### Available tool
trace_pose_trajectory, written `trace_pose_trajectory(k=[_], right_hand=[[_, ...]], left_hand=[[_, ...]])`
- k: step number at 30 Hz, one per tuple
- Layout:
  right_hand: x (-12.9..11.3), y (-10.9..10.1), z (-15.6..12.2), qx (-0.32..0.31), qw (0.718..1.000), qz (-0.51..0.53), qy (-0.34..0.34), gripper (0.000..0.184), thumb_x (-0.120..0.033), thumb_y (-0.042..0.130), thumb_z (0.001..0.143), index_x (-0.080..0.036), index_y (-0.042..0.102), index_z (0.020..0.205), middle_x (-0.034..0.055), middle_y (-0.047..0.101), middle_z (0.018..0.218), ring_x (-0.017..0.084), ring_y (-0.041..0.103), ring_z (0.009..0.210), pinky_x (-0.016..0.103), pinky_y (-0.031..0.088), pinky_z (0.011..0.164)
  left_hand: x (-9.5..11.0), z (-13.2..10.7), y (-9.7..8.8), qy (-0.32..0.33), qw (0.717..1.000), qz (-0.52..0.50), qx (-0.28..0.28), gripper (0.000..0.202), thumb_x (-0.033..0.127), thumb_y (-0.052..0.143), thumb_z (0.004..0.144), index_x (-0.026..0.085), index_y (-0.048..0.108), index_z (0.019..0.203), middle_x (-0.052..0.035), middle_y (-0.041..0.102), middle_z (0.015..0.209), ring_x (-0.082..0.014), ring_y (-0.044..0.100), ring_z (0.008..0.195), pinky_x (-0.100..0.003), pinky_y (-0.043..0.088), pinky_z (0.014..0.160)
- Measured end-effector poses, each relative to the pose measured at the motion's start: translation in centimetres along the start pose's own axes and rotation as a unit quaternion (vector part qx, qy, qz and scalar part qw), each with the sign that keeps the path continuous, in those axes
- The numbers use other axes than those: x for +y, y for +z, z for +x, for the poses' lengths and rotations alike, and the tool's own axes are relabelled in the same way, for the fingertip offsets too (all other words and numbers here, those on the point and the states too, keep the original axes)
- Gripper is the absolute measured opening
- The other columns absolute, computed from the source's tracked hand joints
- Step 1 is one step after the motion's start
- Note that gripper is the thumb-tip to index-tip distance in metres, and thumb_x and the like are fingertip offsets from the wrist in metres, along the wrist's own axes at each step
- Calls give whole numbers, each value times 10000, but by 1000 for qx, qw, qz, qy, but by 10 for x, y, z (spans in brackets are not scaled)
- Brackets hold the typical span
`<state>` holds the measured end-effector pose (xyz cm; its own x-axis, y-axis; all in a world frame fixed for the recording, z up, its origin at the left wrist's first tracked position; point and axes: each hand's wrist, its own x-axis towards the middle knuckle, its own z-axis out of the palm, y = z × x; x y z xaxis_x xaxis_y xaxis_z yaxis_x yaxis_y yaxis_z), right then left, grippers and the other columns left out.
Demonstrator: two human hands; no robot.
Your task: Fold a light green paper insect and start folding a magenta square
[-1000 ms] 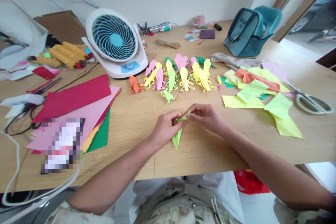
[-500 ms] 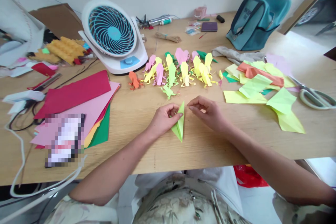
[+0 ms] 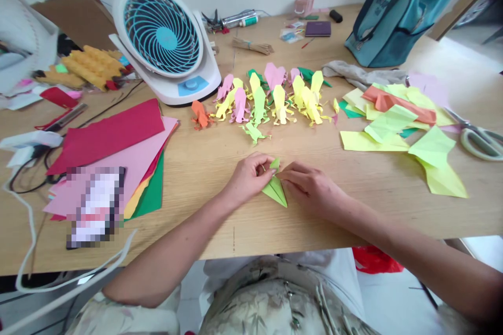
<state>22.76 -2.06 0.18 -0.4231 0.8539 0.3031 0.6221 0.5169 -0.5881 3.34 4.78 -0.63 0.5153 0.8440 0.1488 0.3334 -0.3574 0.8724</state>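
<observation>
A pointed, folded piece of light green paper [image 3: 277, 192] is held just above the table at its front middle. My left hand [image 3: 253, 174] pinches it from the left, thumb on top. On the other side, my right hand [image 3: 310, 184] has its fingers pressed together at the paper's right edge; its fingertips partly hide that edge. Beyond my hands stands a group of small folded paper figures in yellow, pink and green, among them a light green one [image 3: 254, 132] and an orange one [image 3: 201, 114].
A white and blue fan [image 3: 167, 39] stands behind on the left. Coloured paper sheets [image 3: 113, 136] lie at the left, with a pixelated object [image 3: 98, 209] on them. Loose paper pieces [image 3: 389, 120], scissors [image 3: 481, 138] and a teal bag [image 3: 393, 23] are on the right.
My right hand has moved from beside the paper to its edge, fingers now on it. The paper's lower tip has swung to the right. The view has shifted slightly.
</observation>
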Motion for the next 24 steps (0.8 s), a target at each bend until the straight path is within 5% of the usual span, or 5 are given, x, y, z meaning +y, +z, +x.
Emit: trace_pose_trajectory(k=[10, 19, 24], right_hand=[[0, 9, -9, 3, 1000, -9, -5, 284, -172, 477, 980, -183, 682, 1176, 127, 605, 1023, 233, 605, 973, 397, 529, 883], [-3, 7, -10, -1, 997, -64, -53, 265, -127, 433, 981, -163, 693, 942, 128, 588, 1004, 220, 565, 922, 390, 531, 856], [-7, 1, -12, -23, 995, -64, -70, 254, -113, 437, 973, -173, 683, 967, 136, 629, 1029, 241, 581, 976, 405, 537, 861]], left_hand=[[7, -1, -2, 16, 999, 29, -11, 98, 149, 628, 826, 167, 710, 877, 9, 573, 793, -88, 464, 624, -208, 370, 580], [10, -3, -10, 83, 980, 161, -81, 263, 33, 588, 753, 204, 706, 915, -11, 649, 875, -151, 593, 808, -252, 433, 718], [12, -7, -8, 115, 968, 209, -81, 245, -4, 578, 729, 199, 647, 847, -23, 658, 866, -185, 600, 867, -288, 449, 774]])
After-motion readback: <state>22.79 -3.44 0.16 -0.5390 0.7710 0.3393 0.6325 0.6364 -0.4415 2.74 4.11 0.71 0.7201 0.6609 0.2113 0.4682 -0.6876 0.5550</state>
